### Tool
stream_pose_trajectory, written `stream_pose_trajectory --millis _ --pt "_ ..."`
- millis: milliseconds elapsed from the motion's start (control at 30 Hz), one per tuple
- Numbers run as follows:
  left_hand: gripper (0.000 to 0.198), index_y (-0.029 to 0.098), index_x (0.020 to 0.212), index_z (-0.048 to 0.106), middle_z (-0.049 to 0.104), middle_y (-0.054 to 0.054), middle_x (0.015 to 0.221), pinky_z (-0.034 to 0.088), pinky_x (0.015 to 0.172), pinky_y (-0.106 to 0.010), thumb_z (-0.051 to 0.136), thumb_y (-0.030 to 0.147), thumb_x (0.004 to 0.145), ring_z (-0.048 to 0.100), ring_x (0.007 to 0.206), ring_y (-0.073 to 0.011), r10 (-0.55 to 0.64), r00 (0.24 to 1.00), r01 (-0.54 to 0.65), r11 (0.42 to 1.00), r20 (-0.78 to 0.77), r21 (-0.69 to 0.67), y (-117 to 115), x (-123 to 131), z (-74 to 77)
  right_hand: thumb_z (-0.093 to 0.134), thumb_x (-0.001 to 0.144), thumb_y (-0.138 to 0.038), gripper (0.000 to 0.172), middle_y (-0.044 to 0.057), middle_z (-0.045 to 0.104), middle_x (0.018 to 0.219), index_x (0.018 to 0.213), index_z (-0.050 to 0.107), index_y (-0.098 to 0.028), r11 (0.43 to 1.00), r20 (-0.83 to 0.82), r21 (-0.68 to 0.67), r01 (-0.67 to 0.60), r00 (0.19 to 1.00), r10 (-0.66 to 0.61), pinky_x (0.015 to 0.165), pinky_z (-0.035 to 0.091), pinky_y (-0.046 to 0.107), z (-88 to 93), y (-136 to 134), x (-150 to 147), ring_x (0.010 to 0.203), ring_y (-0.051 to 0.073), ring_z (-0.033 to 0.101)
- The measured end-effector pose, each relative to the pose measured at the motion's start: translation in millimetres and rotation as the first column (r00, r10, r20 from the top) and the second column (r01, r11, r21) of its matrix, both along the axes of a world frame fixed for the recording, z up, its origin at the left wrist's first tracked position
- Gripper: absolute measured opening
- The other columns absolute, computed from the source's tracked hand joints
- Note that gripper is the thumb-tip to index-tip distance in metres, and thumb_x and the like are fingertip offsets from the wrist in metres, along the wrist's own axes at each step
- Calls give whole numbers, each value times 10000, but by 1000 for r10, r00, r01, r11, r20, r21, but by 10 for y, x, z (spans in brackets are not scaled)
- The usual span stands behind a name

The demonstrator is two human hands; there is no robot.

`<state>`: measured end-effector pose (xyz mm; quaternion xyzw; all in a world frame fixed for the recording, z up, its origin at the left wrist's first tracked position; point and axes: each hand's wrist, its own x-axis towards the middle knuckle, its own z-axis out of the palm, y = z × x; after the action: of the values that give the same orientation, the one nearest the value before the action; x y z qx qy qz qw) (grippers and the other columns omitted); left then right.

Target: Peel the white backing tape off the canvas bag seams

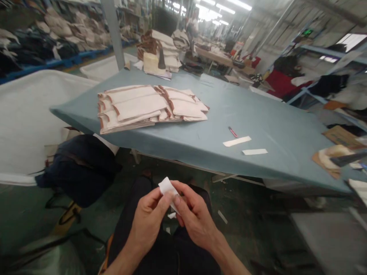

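Above my lap, both hands pinch one small white strip (166, 186), which looks like paper or fabric; I cannot tell which. My left hand (149, 215) grips it from the left, thumb pressed on its face. From the other side my right hand (195, 215) closes on it with thumb and fingers. One end of the strip sticks up past the fingertips, and a small white piece shows beneath the thumbs. The middle of the strip is hidden by my fingers.
Ahead stands a blue-green covered table (218, 103) bearing stacked cream fabric pieces (140, 103) with brown edges. Two pale strips (237, 141) and a small red tool (233, 132) lie toward its right. A dark blue bag (82, 164) and white bin (34, 114) are at left.
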<state>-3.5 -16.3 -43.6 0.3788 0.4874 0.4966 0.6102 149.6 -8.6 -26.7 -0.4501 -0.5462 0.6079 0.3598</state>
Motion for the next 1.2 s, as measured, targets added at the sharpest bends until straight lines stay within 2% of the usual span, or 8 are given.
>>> stream_pose_trajectory --millis 133,233,333,467,600,733,967,1200 --pt "332 153 936 816 777 -35 779 599 672 -271 754 475 889 713 705 -201 48 995 -46 999 -86 25 1 90 98 534 1064 -604 628 -88 508 571 1499 571 -153 1000 61 3 25 998 -25 476 326 210 -67 -115 119 467 90 426" --pt "318 155 884 827 747 -28 708 578 585 -260 737 460 886 677 613 -187 31 987 -23 998 -157 52 -27 107 116 519 1080 -573 531 -58 583 604 1416 648 -183 998 157 60 -4 988 -5 517 375 228 -127 -152 209 505 109 504" --pt "281 162 821 833 734 -23 684 528 554 -224 728 413 888 655 600 -169 35 955 5 991 -295 134 -52 99 132 601 1037 -558 429 36 736 855 1229 744 -202 963 222 248 106 961 -163 723 509 286 -190 -148 290 773 178 674" --pt "265 171 801 835 709 -7 646 480 532 -207 700 373 905 624 573 -152 7 911 81 977 -412 196 -55 120 163 717 968 -468 283 76 773 1093 1107 749 -224 879 112 400 260 938 -328 953 528 364 -167 -97 299 1053 242 699" --pt "257 170 786 836 706 -6 626 477 526 -208 676 341 893 620 556 -155 13 892 110 963 -451 246 -17 179 177 710 959 -343 135 41 764 979 988 733 -213 910 51 326 256 956 -288 878 531 330 -71 -44 215 934 200 695" --pt "256 173 819 843 739 -12 662 487 548 -214 659 333 896 658 580 -167 -2 885 126 964 -466 235 20 214 142 702 970 -407 212 26 740 906 936 724 -200 944 -45 148 295 956 -291 783 545 292 -54 -17 167 820 166 671" --pt "379 151 740 781 635 -13 631 426 546 -218 674 466 922 558 587 -153 -40 911 101 987 -411 126 38 255 36 744 929 -470 274 51 741 948 943 716 -198 957 -128 6 290 950 -287 786 560 278 -139 -5 105 859 177 680" --pt "717 136 741 731 575 -27 667 401 604 -246 642 836 869 485 645 -149 -237 971 233 968 -39 -90 107 397 -265 723 952 -542 364 41 695 855 835 697 -199 915 -48 120 385 923 -382 714 533 259 -321 57 64 755 164 636"
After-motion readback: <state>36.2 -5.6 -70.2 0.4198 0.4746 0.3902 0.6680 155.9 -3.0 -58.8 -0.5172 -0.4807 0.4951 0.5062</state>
